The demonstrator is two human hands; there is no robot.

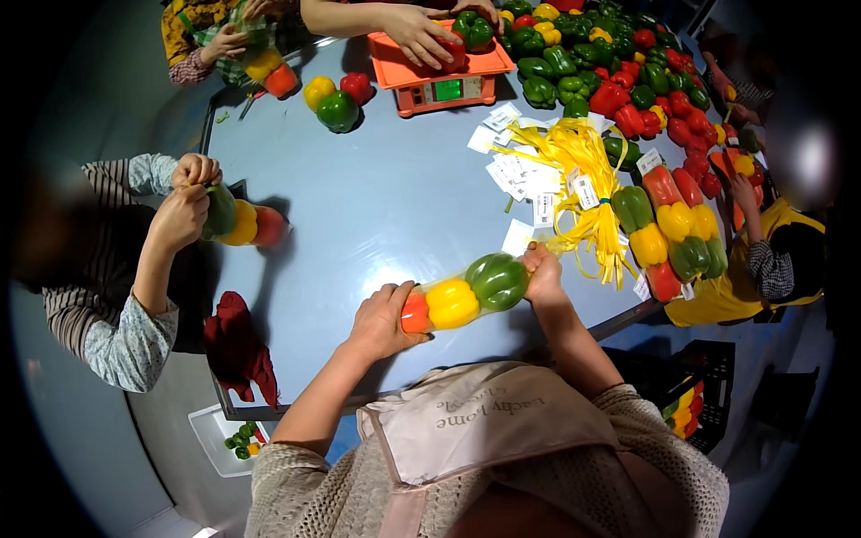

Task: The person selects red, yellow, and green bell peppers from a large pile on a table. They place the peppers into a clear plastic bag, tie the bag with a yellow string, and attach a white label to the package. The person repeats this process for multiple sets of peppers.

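A clear bag of three bell peppers [453, 304], red, yellow and green in a row, lies across both my hands just above the table's near side. My left hand [385, 319] is wrapped around the red end. At the green end, my right hand [542, 272] grips the gathered neck of the bag. Just beyond my right hand lies a bundle of yellow ribbon strips [588, 181], tied with a green band. White tags [528, 175] bearing print are attached to or spread among the strips. One loose-looking tag [518, 237] sits close to my right fingers.
Filled pepper bags [672, 225] lie at the right edge, below a large heap of loose peppers [605, 67]. An orange scale [444, 74] stands at the back under a co-worker's hands. Another co-worker's hands [192, 188] hold a bag at left. Dark red gloves [235, 346] lie at the near-left corner.
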